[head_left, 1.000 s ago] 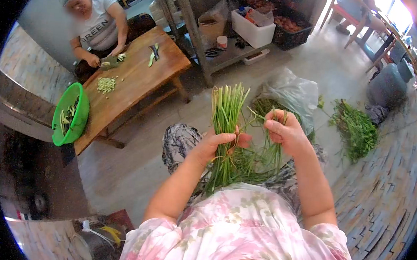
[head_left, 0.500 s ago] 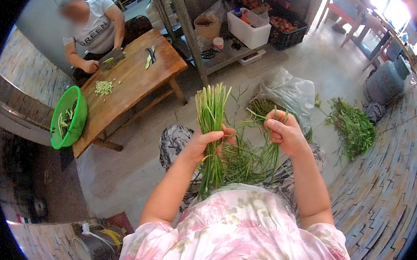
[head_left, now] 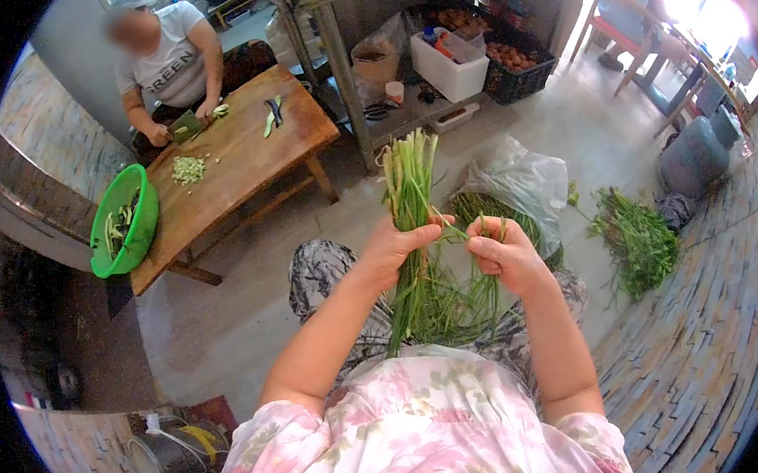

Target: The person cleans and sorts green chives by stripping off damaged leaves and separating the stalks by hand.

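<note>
My left hand (head_left: 397,248) is wrapped round a thick bunch of chive-like greens (head_left: 410,173), held upright with the pale cut ends on top and the leaves hanging down. Close beside it, my right hand (head_left: 508,256) is closed on a few thin green stalks (head_left: 483,289) that dangle below the fingers. One strand stretches between the two hands. Loose greens (head_left: 448,310) lie in a heap below, between my knees. Just beyond my right hand, a clear plastic bag (head_left: 524,176) lies on the floor with more greens in and under it.
A co-worker (head_left: 176,55) with a cleaver (head_left: 184,127) sits at a low wooden table (head_left: 253,153) at the left. A green basin (head_left: 144,224) touches its near end. Leafy greens (head_left: 633,241) and a gas cylinder (head_left: 700,152) stand right. A shelf (head_left: 405,120) holds a white box (head_left: 448,68).
My left hand has moved right with the bunch, and my right hand slightly left and down, so they are closer together. The co-worker's cleaver has shifted along the table.
</note>
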`<state>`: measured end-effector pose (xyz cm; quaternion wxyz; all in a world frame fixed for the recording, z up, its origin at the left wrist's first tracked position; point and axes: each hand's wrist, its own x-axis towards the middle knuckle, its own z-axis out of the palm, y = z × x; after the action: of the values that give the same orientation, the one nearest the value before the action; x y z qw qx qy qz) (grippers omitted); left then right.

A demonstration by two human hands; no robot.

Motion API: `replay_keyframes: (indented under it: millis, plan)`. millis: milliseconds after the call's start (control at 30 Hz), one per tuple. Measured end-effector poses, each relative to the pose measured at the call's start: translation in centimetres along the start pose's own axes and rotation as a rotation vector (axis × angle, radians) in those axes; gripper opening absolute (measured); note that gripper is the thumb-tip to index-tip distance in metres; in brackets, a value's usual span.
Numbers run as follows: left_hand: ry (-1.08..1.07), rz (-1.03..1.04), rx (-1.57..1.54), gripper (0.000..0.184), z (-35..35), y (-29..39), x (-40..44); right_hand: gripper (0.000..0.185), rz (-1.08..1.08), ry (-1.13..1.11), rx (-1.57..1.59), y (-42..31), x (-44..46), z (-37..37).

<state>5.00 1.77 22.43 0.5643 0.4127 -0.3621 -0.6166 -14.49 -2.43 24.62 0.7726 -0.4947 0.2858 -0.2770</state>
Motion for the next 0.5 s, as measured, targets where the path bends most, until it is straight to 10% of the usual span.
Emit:
replay_keyframes:
  millis: [500]
  plan:
    - [0.493,0.074,0.077,0.023,-5.0,0.5,0.8,0.017,0.025,0.054,0.153,0.1,-1.0,-1.0]
